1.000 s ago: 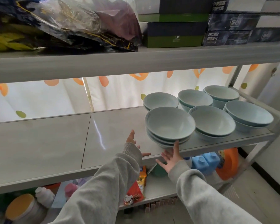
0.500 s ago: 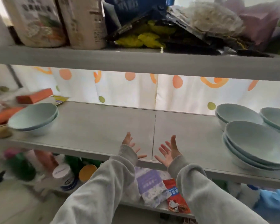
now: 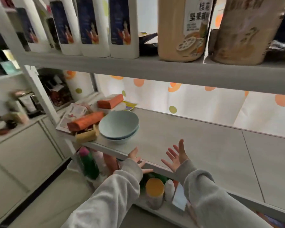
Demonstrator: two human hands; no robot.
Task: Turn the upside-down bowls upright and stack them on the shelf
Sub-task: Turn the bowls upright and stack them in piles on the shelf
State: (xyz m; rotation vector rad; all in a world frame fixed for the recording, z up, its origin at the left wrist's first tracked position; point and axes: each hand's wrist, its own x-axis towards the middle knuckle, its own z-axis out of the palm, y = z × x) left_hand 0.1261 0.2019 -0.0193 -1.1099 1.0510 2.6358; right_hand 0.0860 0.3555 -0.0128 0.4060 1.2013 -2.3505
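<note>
A small stack of pale blue bowls (image 3: pixel 118 127) stands upright near the left end of the grey shelf (image 3: pixel 196 145), close to its front edge. My left hand (image 3: pixel 137 159) hovers at the shelf's front edge just right of and below the stack, fingers spread, holding nothing. To its right, my right hand (image 3: pixel 175 156) is over the shelf, palm up and fingers apart, also empty. Both arms wear grey sleeves. The other bowl stacks are out of view.
Orange packets (image 3: pixel 85 120) and a yellow block (image 3: pixel 86 136) crowd the shelf's left end beside the bowls. White bottles (image 3: pixel 123 27) and tan bags (image 3: pixel 182 28) fill the shelf above. Bottles and an orange-lidded jar (image 3: pixel 154 189) sit on the shelf below. A white cabinet (image 3: pixel 23 153) stands left.
My view has swung left along the shelf: the right-hand bowl stacks have left the frame and the left stack has come close. Both hands stay open and moved left with it.
</note>
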